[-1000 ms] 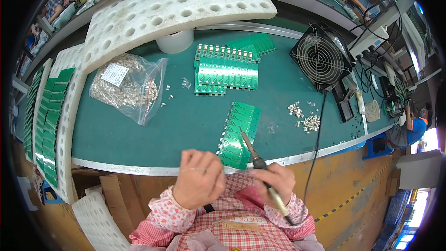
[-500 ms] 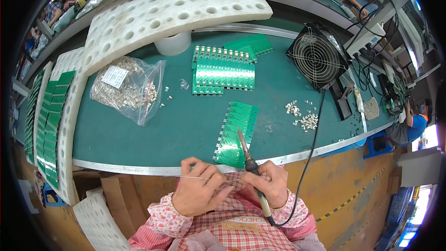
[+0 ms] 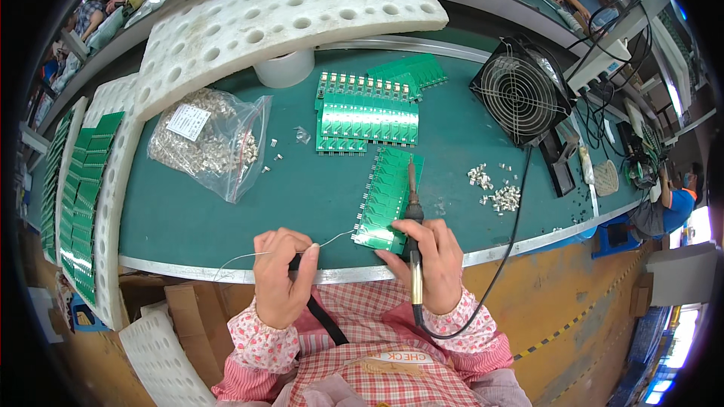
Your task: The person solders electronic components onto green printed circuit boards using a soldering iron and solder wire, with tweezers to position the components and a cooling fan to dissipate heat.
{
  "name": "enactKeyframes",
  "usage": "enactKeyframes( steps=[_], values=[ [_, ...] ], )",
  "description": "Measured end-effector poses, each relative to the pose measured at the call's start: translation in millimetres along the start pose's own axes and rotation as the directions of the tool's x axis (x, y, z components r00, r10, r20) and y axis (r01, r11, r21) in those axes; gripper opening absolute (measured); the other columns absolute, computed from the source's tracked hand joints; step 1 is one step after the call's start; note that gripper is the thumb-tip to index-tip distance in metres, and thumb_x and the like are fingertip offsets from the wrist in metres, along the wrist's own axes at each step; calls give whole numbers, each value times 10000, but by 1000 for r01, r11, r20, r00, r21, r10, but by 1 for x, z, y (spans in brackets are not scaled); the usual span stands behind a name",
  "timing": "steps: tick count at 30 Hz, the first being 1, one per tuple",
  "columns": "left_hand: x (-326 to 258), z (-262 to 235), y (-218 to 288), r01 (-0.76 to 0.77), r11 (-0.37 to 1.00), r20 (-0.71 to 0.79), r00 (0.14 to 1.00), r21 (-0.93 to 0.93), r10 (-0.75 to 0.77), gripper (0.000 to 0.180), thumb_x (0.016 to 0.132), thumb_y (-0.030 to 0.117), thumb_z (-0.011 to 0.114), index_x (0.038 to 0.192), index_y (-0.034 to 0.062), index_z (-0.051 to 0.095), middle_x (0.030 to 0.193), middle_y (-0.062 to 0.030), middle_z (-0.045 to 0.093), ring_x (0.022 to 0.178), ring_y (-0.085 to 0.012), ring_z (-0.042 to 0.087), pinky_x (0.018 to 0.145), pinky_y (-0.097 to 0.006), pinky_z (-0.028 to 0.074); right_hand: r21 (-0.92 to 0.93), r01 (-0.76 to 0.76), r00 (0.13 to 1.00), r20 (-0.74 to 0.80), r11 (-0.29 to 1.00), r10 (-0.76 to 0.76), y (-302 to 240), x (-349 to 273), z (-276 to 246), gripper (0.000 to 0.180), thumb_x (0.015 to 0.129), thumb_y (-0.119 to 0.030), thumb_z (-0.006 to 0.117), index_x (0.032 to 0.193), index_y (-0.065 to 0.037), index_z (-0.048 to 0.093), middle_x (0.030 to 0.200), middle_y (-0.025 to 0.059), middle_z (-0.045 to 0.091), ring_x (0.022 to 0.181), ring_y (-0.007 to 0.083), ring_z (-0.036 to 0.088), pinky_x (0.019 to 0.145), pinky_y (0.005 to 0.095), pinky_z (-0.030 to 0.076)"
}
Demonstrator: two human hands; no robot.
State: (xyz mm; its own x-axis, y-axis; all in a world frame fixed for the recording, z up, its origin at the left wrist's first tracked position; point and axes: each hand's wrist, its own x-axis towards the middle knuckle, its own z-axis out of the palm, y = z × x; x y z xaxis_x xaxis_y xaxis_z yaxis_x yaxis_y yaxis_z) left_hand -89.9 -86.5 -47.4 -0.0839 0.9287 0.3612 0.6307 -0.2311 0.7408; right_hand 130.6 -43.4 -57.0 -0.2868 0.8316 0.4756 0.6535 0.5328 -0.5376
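Head view: right hand (gripping the soldering iron) has moved onto the green board; left hand now pinches solder wire, so joining looks started.

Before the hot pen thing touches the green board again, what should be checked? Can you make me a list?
1. Soldering iron gripped firmly in the right hand: ok, fingers wrap its handle.
2. Solder wire pinched in the left hand and reaching the green board: ok, its end lies at the board's near left corner.
3. Iron tip resting on a joint: cannot tell, too small to see.
4. Board lying flat on the green table: ok.
5. Iron's cord free of the board: ok, it loops off to the right.
6. Fan running: cannot tell.
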Motion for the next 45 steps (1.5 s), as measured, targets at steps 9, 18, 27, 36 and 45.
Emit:
enactKeyframes(
  steps=[9,18,27,36,45],
  values=[
    [19,15,7,-23,999,33,999,48,22,104,841,38,651,779,36,567,810,-57,615,761,-227,551,828,-351,360,391,138,977,-207,910,-59,19,-16,-11,186,864,-28,657,1036,7,597,716,82,629,471,152,541,465,293,442],
    [17,16,0,21,999,66,998,-25,-19,125,792,21,653,744,43,540,805,-48,617,734,-216,541,833,-347,366,714,-279,930,34,642,366,8,-19,-12,160,923,-120,581,961,5,489,723,88,599,506,103,559,465,227,447],
    [19,18,0,-28,999,27,999,-29,29,179,753,12,671,688,61,511,758,-27,598,684,-192,549,780,-355,365,696,-271,943,55,665,327,10,-18,-10,102,900,-46,608,935,10,531,648,72,629,525,107,617,485,235,487],
    [16,18,-1,-15,1000,72,997,-9,15,124,759,23,649,725,58,535,805,-35,625,737,-204,555,838,-352,363,667,-251,954,46,701,298,12,-21,-8,96,897,-38,611,935,6,534,635,68,632,525,108,635,484,230,492],
    [17,20,0,-65,998,29,997,5,64,185,758,20,679,695,79,515,764,6,586,650,-173,526,790,-353,362,644,-205,971,38,737,237,15,-23,-8,102,888,-20,610,942,4,526,620,66,644,515,105,632,479,227,488]
  ],
)
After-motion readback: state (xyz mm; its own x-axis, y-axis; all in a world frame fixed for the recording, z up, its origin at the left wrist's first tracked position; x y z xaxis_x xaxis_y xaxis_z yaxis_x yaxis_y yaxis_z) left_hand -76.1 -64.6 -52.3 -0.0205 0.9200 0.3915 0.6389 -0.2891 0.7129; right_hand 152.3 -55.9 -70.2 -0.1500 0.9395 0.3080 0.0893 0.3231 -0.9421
